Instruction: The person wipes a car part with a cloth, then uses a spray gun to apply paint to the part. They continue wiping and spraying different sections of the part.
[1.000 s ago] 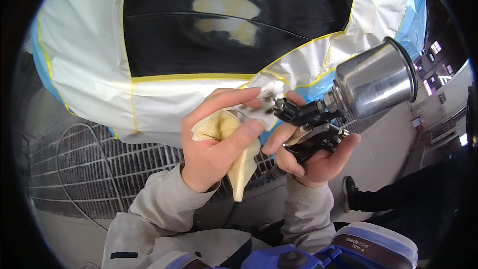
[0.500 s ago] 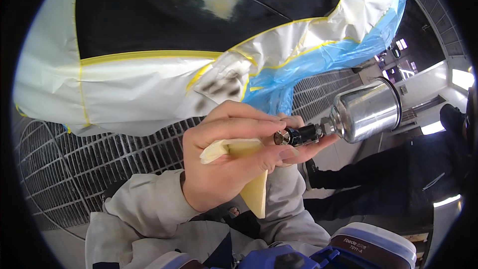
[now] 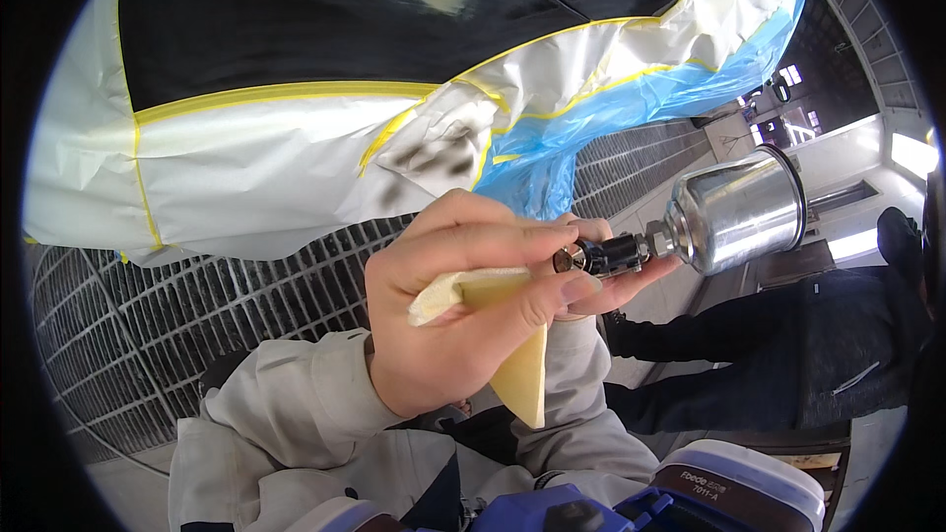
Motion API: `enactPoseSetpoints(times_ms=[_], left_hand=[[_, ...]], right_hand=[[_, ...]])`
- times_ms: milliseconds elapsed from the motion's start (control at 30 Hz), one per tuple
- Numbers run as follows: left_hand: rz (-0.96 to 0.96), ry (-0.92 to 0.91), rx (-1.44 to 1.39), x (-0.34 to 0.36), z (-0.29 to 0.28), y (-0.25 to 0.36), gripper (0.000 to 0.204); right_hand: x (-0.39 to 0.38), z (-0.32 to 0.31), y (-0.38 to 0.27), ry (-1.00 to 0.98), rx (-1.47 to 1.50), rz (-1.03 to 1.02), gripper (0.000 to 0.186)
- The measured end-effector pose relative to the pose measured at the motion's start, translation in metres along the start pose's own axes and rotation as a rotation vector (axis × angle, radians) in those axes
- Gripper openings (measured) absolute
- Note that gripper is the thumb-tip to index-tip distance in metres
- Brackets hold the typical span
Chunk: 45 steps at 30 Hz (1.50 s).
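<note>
A spray gun (image 3: 619,253) with a black body lies across my hands, its silver metal cup (image 3: 739,212) tipped sideways toward the right. My right hand (image 3: 619,296) is mostly behind the gun, fingers wrapped about its body. In front of it, my left hand (image 3: 419,305) pinches near the gun's round metal tip with thumb and fingertips. A folded pale yellow cloth (image 3: 522,384) is tucked in the left palm, one end hanging below the thumb. Whether the left fingertips press on the tip itself I cannot tell.
Ahead is a black panel (image 3: 276,30) with pale patches, edged by yellow tape and white masking sheet (image 3: 246,172). Blue plastic film (image 3: 552,182) hangs beside it. Below lies metal floor grating (image 3: 276,305). A person in dark clothes (image 3: 749,345) is at right; a respirator (image 3: 709,493) edges the bottom.
The masked panel has shifted up and slightly left in view. Both hands and the spray gun appear a little farther right, with the same hold.
</note>
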<state>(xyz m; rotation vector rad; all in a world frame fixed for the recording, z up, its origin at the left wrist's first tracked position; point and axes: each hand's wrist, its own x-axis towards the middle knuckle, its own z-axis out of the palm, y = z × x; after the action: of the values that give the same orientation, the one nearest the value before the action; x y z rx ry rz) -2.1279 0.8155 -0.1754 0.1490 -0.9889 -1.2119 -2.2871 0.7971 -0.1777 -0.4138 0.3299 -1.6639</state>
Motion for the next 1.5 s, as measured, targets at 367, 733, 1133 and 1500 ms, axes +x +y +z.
enactPoseSetpoints(times_ms=[367, 733, 1133, 1500], left_hand=[[0.298, 0.296, 0.509, 0.035, -0.018, 0.011, 0.037], [0.427, -0.17, 0.95, 0.029, -0.017, 0.031, 0.04], [0.442, -0.213, 1.009, 0.026, -0.017, 0.042, 0.038], [0.363, -0.237, 1.014, 0.027, -0.018, 0.045, 0.034]], right_hand=[[0.005, 0.019, 0.011, -0.338, -0.547, 0.155, 0.13], [-0.03, 0.046, 0.026, -0.214, -0.855, 0.106, 0.124], [-0.036, 0.052, 0.033, -0.367, -0.772, 0.083, 0.11], [-0.03, 0.042, 0.034, -0.424, -0.872, 0.029, 0.105]])
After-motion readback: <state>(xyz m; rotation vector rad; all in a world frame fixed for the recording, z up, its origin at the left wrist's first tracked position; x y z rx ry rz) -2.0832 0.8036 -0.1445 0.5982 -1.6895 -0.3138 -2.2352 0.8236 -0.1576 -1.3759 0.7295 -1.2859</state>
